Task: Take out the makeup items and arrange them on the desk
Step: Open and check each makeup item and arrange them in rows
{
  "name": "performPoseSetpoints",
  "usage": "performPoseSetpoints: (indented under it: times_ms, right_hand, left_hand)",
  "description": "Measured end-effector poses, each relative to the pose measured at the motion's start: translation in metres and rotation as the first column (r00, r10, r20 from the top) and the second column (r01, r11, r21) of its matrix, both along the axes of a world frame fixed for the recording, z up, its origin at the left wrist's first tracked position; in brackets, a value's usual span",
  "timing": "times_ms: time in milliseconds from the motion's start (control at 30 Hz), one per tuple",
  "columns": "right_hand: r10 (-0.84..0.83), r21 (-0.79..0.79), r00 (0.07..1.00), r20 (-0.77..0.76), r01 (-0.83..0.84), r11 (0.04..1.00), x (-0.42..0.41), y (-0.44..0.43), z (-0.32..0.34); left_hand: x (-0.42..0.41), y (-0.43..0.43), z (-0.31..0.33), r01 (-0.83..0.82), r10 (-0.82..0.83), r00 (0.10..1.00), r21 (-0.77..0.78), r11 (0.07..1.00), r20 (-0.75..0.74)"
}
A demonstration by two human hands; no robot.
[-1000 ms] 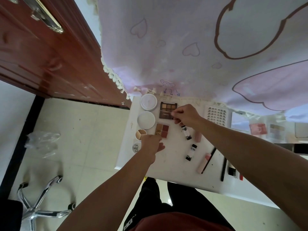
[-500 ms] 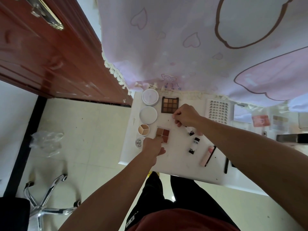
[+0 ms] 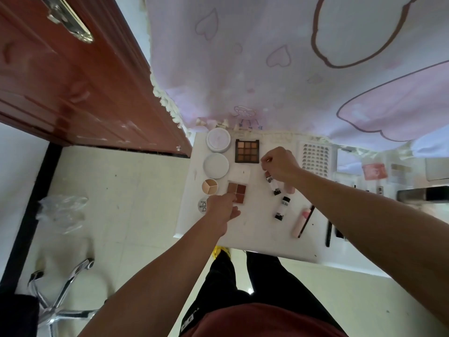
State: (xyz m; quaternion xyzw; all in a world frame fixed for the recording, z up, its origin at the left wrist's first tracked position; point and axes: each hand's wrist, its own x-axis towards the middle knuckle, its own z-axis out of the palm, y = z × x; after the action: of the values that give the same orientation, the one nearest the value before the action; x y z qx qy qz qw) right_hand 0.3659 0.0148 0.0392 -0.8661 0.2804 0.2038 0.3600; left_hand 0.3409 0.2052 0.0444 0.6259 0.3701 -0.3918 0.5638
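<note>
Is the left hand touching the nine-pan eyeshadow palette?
No, the left hand is at the four-pan palette; the nine-pan palette lies apart, farther back.

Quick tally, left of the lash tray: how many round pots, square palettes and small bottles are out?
Round pots: 4
Square palettes: 2
Small bottles: 2
Total: 8

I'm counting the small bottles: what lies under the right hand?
A small black-capped bottle sticks out from under the right hand, with a pink item beside it. Their upper ends are covered.
</note>
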Motion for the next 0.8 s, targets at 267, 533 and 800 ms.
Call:
performPoseSetpoints:
  times_ms: [267,533,800]
  right_hand:
    - [0.046,-0.193,0.998,-0.054,-0.056,0.980,-0.037,-0.024,0.012]
    - [0.267,-0.351,0.943,-0.199,-0.323,0.879,-0.048,-0.003,0.001]
    - [0.331,-0.162,0.944,0.012,-0.324,0.932,-0.052,-0.016,0.026]
  left_hand:
    - [0.012,-0.007,0.012,0.195,-0.209,0.962,0.097,0.976,0.175]
    - [0.033,-0.006,0.017,0.333,-0.374,0.889,0.187,0.924,0.265]
    - [0.047,0.001,0.031,0.399,-0.417,0.860,0.121,0.909,0.295]
